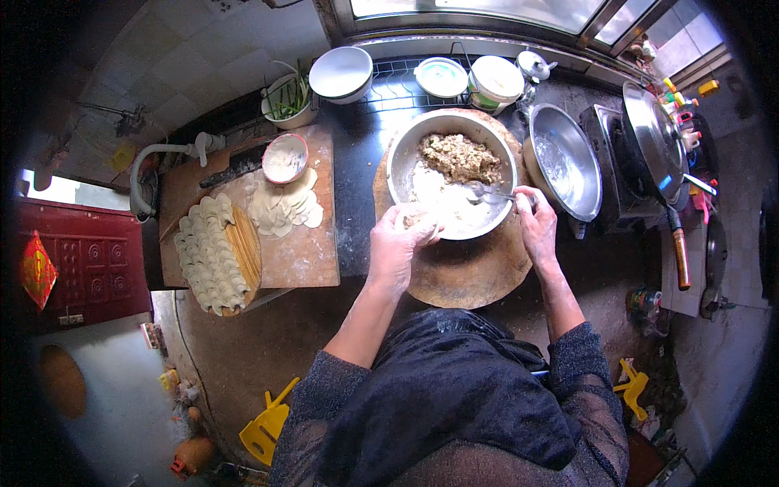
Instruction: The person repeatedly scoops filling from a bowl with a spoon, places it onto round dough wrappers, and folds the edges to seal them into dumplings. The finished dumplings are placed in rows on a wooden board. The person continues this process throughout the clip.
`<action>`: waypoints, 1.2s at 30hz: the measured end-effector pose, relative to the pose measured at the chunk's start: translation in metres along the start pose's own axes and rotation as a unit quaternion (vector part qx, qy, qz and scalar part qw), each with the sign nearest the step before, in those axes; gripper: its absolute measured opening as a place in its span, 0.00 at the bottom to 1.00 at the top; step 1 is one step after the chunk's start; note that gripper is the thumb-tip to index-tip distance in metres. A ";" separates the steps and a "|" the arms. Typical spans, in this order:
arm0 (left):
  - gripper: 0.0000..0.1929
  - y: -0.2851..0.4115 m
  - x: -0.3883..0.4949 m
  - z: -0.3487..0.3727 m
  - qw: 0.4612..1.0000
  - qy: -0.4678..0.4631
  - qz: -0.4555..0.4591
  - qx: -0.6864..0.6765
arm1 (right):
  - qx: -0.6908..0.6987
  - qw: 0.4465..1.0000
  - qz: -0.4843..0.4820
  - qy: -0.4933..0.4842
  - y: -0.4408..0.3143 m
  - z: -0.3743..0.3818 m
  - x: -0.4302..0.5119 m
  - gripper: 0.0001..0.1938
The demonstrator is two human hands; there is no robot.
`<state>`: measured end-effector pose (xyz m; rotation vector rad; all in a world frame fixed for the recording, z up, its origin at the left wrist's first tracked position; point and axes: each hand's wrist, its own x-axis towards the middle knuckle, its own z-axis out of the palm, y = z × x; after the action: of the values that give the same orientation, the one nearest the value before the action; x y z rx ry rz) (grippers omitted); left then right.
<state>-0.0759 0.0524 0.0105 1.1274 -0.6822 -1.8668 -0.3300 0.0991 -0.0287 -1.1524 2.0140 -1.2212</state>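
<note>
My left hand cups a dumpling wrapper with filling over the near-left rim of a metal bowl; the fingers hide part of it. In my right hand, at the bowl's right edge, is the handle of a metal spoon. The spoon's head dips inside the bowl. Chopped filling is heaped at the bowl's far side, with white floury material nearer me. Under the bowl lies a round wooden chopping block. To the left, flat wrappers overlap beside rows of folded dumplings.
A wooden board carries a red-rimmed bowl of flour and a dark-bladed knife. Rightward stand a steel basin and a lidded wok on a stove. Green onions and tubs line the back.
</note>
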 end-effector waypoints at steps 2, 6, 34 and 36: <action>0.16 -0.001 -0.001 0.001 0.999 0.006 0.005 0.045 | 0.031 0.999 0.018 -0.010 0.005 0.000 0.007 0.10; 0.22 -0.003 -0.003 -0.006 0.994 -0.036 -0.050 -0.088 | 0.035 0.999 0.013 -0.014 0.007 -0.004 0.012 0.09; 0.18 -0.004 -0.026 -0.008 0.975 -0.089 -0.139 -0.147 | 0.058 0.972 -0.069 -0.219 -0.066 0.016 -0.050 0.10; 0.17 -0.008 -0.028 -0.003 0.977 -0.072 -0.112 -0.166 | 0.021 0.948 -0.273 -0.160 -0.066 0.020 -0.055 0.12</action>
<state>-0.0690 0.0810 0.0151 0.8855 -0.3107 -2.1733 -0.2606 0.1223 0.0207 -1.8319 1.4638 -1.2112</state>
